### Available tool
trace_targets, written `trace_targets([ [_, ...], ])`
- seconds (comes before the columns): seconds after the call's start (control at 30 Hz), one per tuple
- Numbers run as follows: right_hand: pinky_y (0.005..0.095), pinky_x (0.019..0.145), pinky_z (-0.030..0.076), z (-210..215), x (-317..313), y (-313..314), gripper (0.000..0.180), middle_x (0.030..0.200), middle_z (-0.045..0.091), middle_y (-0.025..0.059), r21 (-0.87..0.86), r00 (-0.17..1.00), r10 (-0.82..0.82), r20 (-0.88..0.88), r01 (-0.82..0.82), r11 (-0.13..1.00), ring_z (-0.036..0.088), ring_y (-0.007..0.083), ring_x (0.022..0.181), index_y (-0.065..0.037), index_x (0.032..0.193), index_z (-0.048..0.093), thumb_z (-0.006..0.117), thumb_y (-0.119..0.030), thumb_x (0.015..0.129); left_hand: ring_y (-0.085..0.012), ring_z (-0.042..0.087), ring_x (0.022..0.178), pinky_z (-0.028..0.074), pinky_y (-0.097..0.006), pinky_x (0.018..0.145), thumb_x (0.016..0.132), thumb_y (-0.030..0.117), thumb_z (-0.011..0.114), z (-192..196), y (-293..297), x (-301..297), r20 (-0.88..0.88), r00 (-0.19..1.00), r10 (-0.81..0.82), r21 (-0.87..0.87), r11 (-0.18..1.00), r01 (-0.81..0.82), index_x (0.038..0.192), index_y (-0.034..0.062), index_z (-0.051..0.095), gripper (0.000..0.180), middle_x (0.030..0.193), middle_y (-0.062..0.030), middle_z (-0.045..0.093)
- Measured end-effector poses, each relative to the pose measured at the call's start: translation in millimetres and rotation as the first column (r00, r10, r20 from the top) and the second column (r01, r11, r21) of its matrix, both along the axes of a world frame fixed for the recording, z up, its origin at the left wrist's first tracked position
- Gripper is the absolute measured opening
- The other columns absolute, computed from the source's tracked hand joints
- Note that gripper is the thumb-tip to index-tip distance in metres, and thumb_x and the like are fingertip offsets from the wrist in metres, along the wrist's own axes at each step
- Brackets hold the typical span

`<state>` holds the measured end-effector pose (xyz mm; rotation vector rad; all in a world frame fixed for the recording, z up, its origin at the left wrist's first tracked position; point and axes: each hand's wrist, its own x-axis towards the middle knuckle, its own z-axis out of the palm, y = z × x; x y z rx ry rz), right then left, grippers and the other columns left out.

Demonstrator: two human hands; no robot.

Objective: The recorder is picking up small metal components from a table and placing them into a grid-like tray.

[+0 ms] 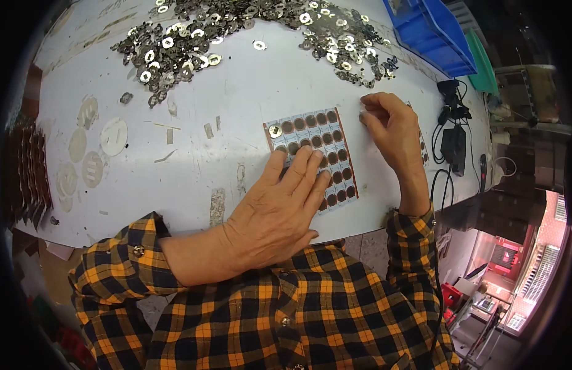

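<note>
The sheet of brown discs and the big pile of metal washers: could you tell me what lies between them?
In the head view, only bare white table separates the sheet from the washer pile.

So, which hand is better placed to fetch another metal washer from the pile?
The right hand. It is raised beside the sheet of brown discs, closer to the washer pile, and seems free. The left hand lies flat, pressing the sheet down.

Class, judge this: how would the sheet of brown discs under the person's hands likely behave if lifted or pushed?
The sheet looks thin and flat, so probably floppy and light. On the smooth white table it would likely slide; the left hand presses it flat.
</note>
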<state>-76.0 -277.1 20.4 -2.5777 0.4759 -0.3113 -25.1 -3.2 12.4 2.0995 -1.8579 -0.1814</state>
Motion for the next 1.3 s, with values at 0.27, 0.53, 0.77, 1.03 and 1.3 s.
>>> trace_targets([
  [0.27,0.0264,0.08,0.061,25.5,26.7,30.4,0.02,0.099,0.078,0.0095,0.779,0.973,0.221,-0.06,-0.093,0.62,0.075,0.0147,0.09,0.006,0.111,0.074,0.078,-0.005,0.095,-0.0444,0.044,0.148,0.036,-0.059,0.119,0.09,0.042,0.076,-9.3,2.6,-0.8,0.111,0.994,-0.017,-0.035,0.999,0.021,0.138,-0.0101,0.062,0.072,0.15,-0.0343,0.053],
  [0.53,0.0204,0.066,0.06,4.0,35.0,58.2,0.016,0.097,0.078,0.0094,0.806,0.982,0.168,-0.089,-0.028,0.591,0.075,0.0105,0.082,0.004,0.114,0.076,0.073,0.0,0.099,-0.0433,0.048,0.143,0.039,-0.058,0.114,0.087,0.048,0.075,-17.5,-1.9,-5.4,0.105,0.994,0.036,-0.118,0.993,-0.024,0.137,-0.007,0.065,0.075,0.147,-0.0318,0.057],
  [0.77,0.0189,0.061,0.056,2.6,34.9,64.9,0.019,0.091,0.078,0.0081,0.792,0.993,0.088,-0.082,0.012,0.61,0.072,0.0086,0.075,0.006,0.115,0.075,0.074,0.002,0.097,-0.0426,0.047,0.145,0.04,-0.059,0.114,0.086,0.05,0.076,-21.4,-0.2,-3.7,0.062,0.998,0.032,-0.135,0.991,-0.024,0.136,-0.0061,0.065,0.076,0.148,-0.0314,0.056],
  [1.03,0.022,0.068,0.056,-6.1,29.4,77.2,0.011,0.092,0.075,0.0056,0.593,0.974,0.218,0.052,-0.206,0.778,0.071,0.0085,0.077,0.004,0.105,0.073,0.073,0.006,0.095,-0.0424,0.049,0.144,0.04,-0.059,0.114,0.085,0.049,0.077,-22.0,-2.6,-4.8,0.049,0.998,0.031,-0.14,0.99,-0.024,0.138,-0.0091,0.064,0.08,0.141,-0.0299,0.061],
  [1.3,0.0228,0.07,0.056,-3.5,30.7,74.5,0.012,0.093,0.075,0.0076,0.505,0.968,0.244,0.052,-0.237,0.83,0.072,0.01,0.082,0.003,0.102,0.074,0.075,0.007,0.09,-0.0429,0.05,0.143,0.041,-0.062,0.113,0.085,0.048,0.077,-19.6,-3.4,-2.4,0.042,0.999,0.024,-0.144,0.989,-0.018,0.137,-0.0107,0.064,0.08,0.137,-0.0299,0.063],
])
